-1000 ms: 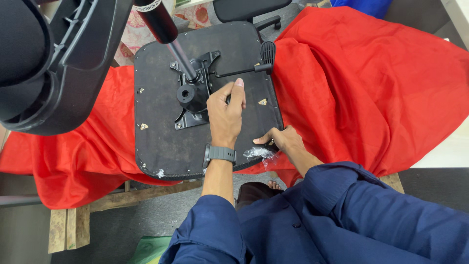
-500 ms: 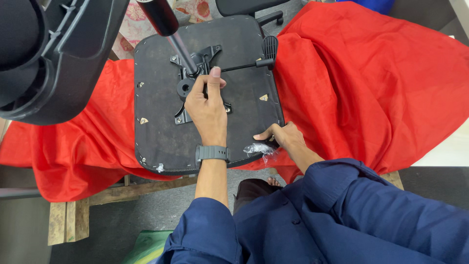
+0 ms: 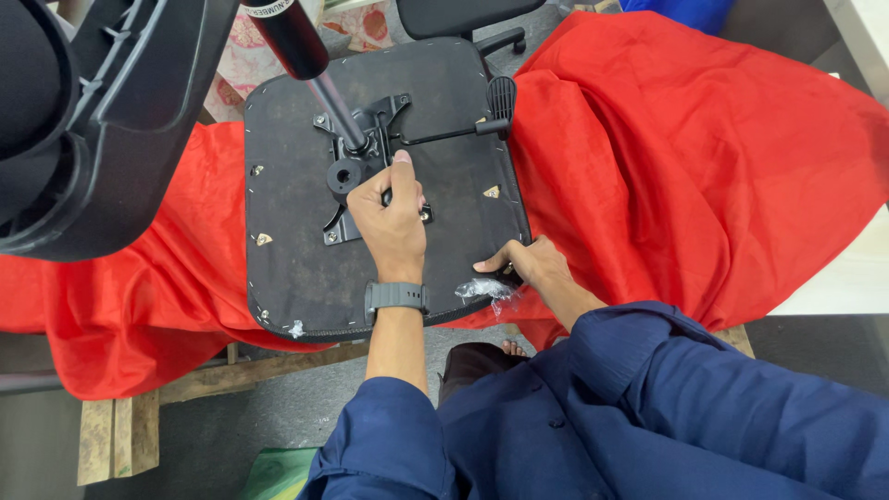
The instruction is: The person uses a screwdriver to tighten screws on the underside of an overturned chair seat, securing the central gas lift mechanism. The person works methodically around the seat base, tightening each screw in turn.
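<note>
Our left hand [image 3: 389, 218] rests on the black metal mechanism plate [image 3: 366, 171] bolted at the middle of the upturned seat base [image 3: 306, 268], fingers curled over the plate's near edge with the thumb stretched toward its top; whether anything small is pinched under them we cannot tell. Our right hand [image 3: 532, 268] grips the seat base at its near right corner, fingers closed around the rim, just beside a scrap of clear plastic wrap [image 3: 482, 289] that clings to the edge. The seat base lies upside down on a red cloth [image 3: 685, 167] spread over a wooden bench [image 3: 111, 431], its dark fabric underside facing us. As far as we can judge, the work is well on: the plate sits square on the seat, the gas lift cylinder [image 3: 301, 56] stands in its socket and leans up and away to the left, and the adjustment lever [image 3: 463, 125] with its ribbed paddle reaches out toward the right edge. Brass-coloured fittings [image 3: 492, 192] near the corners of the underside stand bare, so we judge that parts are still to be mounted there. A large black plastic chair part [image 3: 102, 120] looms at upper left, overlapping the cloth and crowding that side of the seat; the cylinder's slant also hangs over the top of the plate. Another bit of plastic wrap [image 3: 294, 328] clings to the near left edge.
</note>
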